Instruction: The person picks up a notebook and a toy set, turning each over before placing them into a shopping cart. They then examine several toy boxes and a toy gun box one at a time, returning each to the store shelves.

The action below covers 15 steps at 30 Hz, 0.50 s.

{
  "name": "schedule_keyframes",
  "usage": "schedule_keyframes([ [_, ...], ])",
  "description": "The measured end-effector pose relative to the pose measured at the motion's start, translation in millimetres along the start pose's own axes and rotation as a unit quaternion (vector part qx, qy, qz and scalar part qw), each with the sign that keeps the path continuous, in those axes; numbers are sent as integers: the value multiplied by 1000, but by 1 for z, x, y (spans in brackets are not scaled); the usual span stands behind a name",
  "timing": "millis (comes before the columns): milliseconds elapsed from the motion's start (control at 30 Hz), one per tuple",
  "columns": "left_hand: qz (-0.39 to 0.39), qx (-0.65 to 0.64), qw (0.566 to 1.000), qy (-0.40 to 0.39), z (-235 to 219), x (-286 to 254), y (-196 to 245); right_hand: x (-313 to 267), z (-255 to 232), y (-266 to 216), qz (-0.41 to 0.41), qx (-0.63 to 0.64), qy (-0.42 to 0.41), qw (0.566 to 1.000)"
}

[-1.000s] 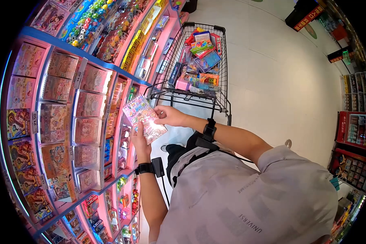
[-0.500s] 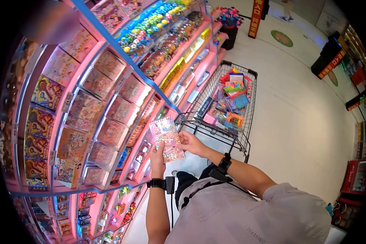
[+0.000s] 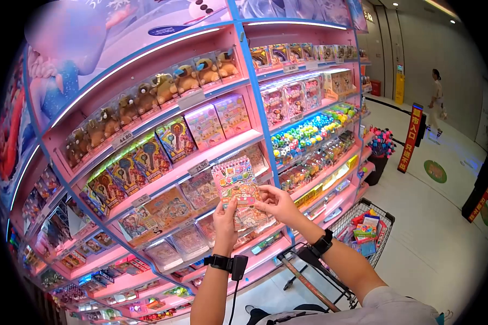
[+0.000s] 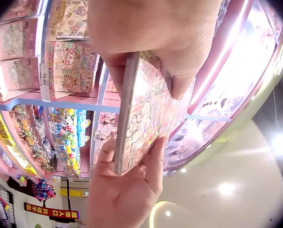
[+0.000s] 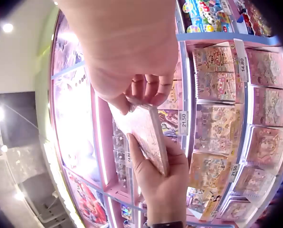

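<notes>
A pink, cartoon-covered booklet (image 3: 236, 181) with a toothed-looking top edge stands upright before the shelves, its cover facing me. My left hand (image 3: 225, 223) grips its lower left, thumb across the front and the other fingers behind. My right hand (image 3: 281, 207) pinches the right side. From the left wrist view, the booklet (image 4: 144, 114) shows its thickness edge-on, with the right hand (image 4: 127, 194) at the far end. The right wrist view has glare whitening part of the booklet (image 5: 148, 135), while the left hand (image 5: 165, 183) supports the opposite end.
Pink shelves with blue edging carry boxed toys (image 3: 173, 138), plush animals in clear boxes (image 3: 146, 97) and more booklets (image 3: 187, 241). A wire shopping cart (image 3: 387, 222) with several goods stands at right. Farther off are a red sign post (image 3: 412, 138) and a walking person (image 3: 436, 100).
The head view has lifted from the floor and cart toward the upper shelves. Both hands keep hold of the booklet, which now stands more upright in front of the shelf.
</notes>
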<state>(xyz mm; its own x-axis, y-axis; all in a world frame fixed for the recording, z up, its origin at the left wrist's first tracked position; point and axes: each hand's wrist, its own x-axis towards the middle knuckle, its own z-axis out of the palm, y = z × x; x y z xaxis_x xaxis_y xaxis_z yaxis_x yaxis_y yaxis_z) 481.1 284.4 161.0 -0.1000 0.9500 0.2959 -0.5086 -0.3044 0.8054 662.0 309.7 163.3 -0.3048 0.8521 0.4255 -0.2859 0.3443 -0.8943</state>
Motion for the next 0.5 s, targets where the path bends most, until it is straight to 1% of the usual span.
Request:
schedule_keyframes([
  [33,-1,-9,1000,14,3,-2,6,6,5,1,-3,51,11,999],
  [133,-19,-30,999,40,8,-8,26,18,24,-15,13,87,24,996],
  [167,-5,-42,998,35,13,-11,35,21,28,-15,12,79,15,997],
  [233,28,-19,999,39,-1,-7,32,33,34,-14,15,68,1,998],
  [267,44,-5,998,42,-7,-5,32,39,38,-14,12,39,2,999],
  [300,42,-2,999,29,-5,-6,39,46,41,-11,2,14,-3,1000],
  [333,47,27,998,22,-7,-4,41,50,44,-9,-9,-12,-9,1000],
  [400,54,83,995,12,-19,-5,40,51,52,-14,-65,-90,19,994],
  [433,37,141,989,23,-26,-9,40,51,56,-17,-94,-130,30,987],
  [500,26,201,979,35,-22,-18,39,53,61,-14,-175,-186,53,965],
])
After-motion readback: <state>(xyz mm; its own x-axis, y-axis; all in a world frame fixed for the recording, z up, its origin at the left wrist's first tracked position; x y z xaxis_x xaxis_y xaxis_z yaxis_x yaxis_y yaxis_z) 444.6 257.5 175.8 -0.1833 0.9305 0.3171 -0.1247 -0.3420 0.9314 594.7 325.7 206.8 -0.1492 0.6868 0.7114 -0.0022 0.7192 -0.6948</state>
